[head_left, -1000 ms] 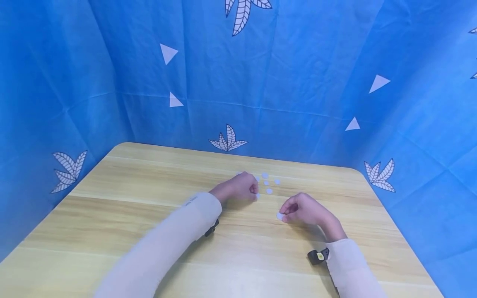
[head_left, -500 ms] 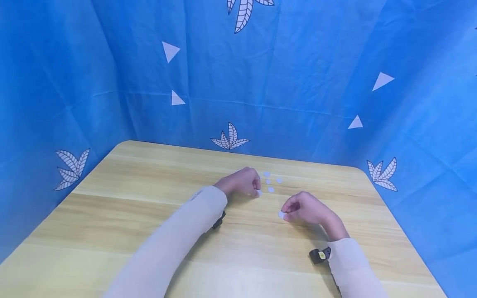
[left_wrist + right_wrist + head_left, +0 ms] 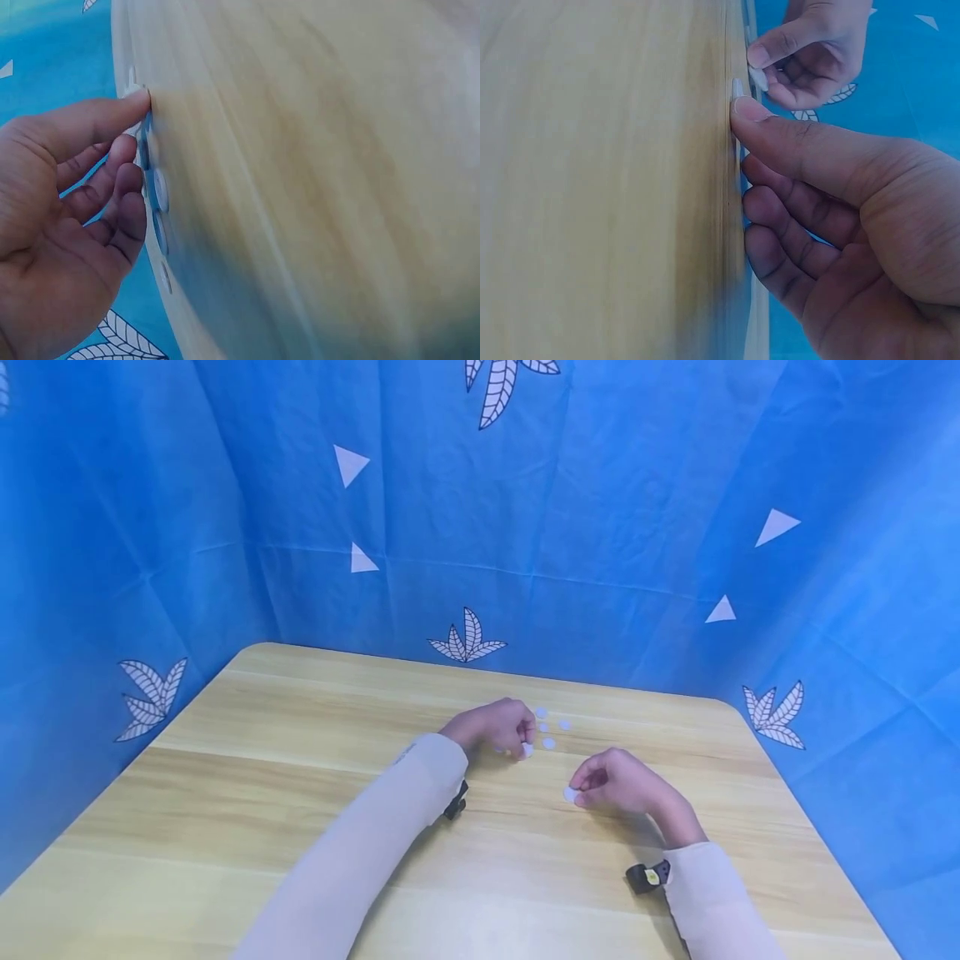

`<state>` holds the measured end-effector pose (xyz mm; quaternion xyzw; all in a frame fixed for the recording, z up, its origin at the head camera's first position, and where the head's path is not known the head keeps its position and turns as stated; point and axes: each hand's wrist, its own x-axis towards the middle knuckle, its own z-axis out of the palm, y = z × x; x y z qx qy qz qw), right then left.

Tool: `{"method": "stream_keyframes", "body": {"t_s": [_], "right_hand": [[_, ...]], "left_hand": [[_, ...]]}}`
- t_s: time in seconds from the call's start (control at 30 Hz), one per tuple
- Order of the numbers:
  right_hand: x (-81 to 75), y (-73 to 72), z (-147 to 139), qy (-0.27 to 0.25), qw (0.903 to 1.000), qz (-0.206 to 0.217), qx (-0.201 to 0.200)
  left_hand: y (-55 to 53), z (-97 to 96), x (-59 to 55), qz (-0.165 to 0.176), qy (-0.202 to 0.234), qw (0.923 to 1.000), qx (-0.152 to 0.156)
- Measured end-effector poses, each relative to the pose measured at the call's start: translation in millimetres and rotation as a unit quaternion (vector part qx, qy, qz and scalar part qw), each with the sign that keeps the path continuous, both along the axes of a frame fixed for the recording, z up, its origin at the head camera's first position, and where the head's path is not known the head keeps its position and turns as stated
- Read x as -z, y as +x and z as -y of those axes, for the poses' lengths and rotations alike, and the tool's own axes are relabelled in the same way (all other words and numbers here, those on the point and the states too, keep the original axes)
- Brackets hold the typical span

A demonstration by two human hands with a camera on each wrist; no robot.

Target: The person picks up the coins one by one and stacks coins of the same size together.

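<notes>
My left hand (image 3: pixel 506 727) is low over the far half of the table, pinching a small white disc (image 3: pixel 528 749) between thumb and finger. Thin and round, a second white disc (image 3: pixel 571 794) is pinched in my right hand (image 3: pixel 618 781), nearer to me and further right. In the right wrist view this disc (image 3: pixel 738 88) is seen edge-on past the thumb, with the left hand's disc (image 3: pixel 758 78) just beyond. Several loose discs (image 3: pixel 549 743) lie flat by the left fingers. The left wrist view has them (image 3: pixel 161 190) in a row beside the curled fingers.
The wooden table (image 3: pixel 300 827) has rounded far corners. A blue cloth (image 3: pixel 600 485) with white leaves and triangles hangs behind it and along both sides. Each wrist wears a black strap; the right one (image 3: pixel 647 877) shows a yellow mark.
The left forearm has swung a little to the right, and more of the left hand's disc now shows. My right hand keeps its pinch and its place. The head view has shifted slightly.
</notes>
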<state>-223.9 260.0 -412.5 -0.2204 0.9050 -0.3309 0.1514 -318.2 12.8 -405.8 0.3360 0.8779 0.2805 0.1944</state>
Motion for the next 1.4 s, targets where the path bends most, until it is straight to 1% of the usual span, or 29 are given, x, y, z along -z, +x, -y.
{"method": "stream_keyframes", "body": {"t_s": [0.1,0.33,0.6,0.8,0.87,0.97,1.17,1.33,1.4], "right_hand": [[0.6,0.2,-1,-0.001,1.0,0.0,0.001],[0.6,0.2,-1,-0.004,1.0,-0.001,-0.004],[1.4,-0.1,-2,-0.002,1.0,0.0,-0.001],[1.1,-0.4,-2,-0.002,1.0,-0.007,-0.004],[1.2,0.0,-1,-0.003,1.0,-0.004,0.0],[2.1,0.3,0,-0.008,1.0,-0.001,-0.005],[2.5,0.0,0,-0.008,1.0,-0.001,-0.006],[1.7,-0.1,-1,-0.008,0.9999,-0.006,-0.008],[1.5,0.0,-2,-0.01,0.9999,-0.006,-0.01]], "left_hand": [[0.9,-1.4,0.7,0.006,0.011,0.9999,-0.001],[5.3,-1.3,3.9,0.008,0.035,0.9993,-0.008],[7.3,-1.3,6.5,0.006,0.07,0.9975,-0.009],[11.3,-3.9,9.3,0.013,0.09,0.9957,-0.014],[14.2,-5.4,10.1,0.01,0.088,0.996,-0.01],[20.0,-7.9,10.2,-0.001,0.079,0.9969,-0.005],[32.5,-15.4,6.2,-0.027,0.072,0.9969,-0.012],[42.4,-21.2,2.3,-0.034,0.076,0.9963,-0.021],[45.9,-22.8,1.9,-0.03,0.081,0.996,-0.024]]}}
